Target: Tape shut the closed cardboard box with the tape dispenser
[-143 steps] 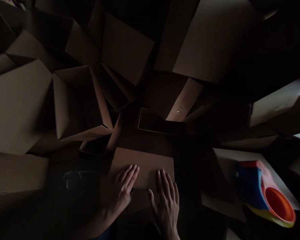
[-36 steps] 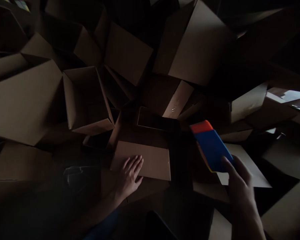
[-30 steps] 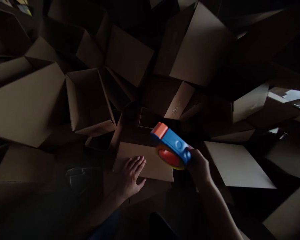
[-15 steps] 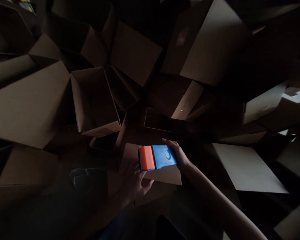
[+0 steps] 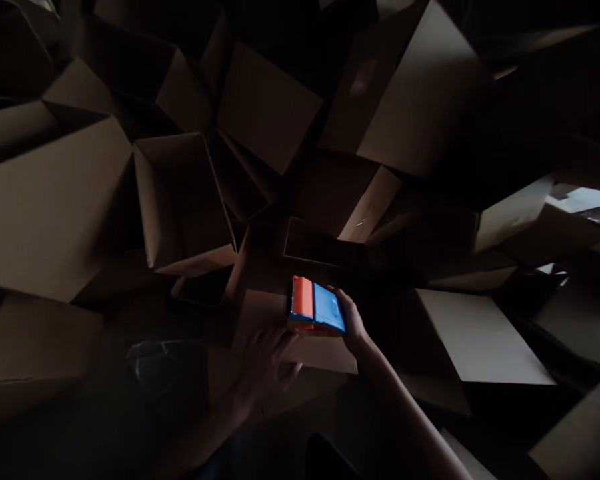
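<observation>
Gripping the blue end of the dispenser (image 5: 326, 308), the right hand (image 5: 351, 319) has its fingers closed round it on my feed. The orange end points left of that grip, with a dark edge at its tip. Just below and left of it, I see the left hand (image 5: 266, 363) holding nothing, laid over the small box (image 5: 325, 352) with its thumb apart from its fingers. Both hands sit in heavy shadow, and I can't tell whether the dispenser touches the box or the left fingertips; from here it covers part of the box's top.

Beyond the grip and to the left, I have an open box (image 5: 187, 193) tilted my way; farther left is a big box (image 5: 45, 207). A tall box (image 5: 420, 93) leans beyond and right of the grip. Well to its right lies a pale panel (image 5: 485, 337). Clear plastic (image 5: 155, 363) lies left of the left hand.
</observation>
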`<state>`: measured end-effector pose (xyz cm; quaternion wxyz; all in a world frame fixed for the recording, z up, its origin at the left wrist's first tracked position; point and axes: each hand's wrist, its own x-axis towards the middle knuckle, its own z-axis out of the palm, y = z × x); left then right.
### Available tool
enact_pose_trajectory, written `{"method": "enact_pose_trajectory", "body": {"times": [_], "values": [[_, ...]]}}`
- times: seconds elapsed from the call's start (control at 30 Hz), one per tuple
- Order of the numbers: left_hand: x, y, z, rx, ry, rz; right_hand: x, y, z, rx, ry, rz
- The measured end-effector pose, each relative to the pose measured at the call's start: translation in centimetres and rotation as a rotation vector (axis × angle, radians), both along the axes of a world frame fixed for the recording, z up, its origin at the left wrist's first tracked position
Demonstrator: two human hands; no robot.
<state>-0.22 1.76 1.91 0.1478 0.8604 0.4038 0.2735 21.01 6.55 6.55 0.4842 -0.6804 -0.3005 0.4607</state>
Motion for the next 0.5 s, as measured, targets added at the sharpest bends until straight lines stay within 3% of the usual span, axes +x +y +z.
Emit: {"method": "enact_pose_trajectory", "body": {"times": [0.17,0.37,0.5], "values": [[-0.2,0.1,0.4,-0.002,-0.004,0.023,0.1,-0.3,-0.2,-0.033,0.025,-0.064],[-1.0,1.0,0.8,-0.107,-0.023,-0.056,-0.1,-0.3,-0.1,-0.08,0.031,-0.142],[-2.1,2.2,1.1,-0.268,-0.127,-0.111,-0.3,-0.4,-0.2,-0.047,-0.099,-0.013]]}}
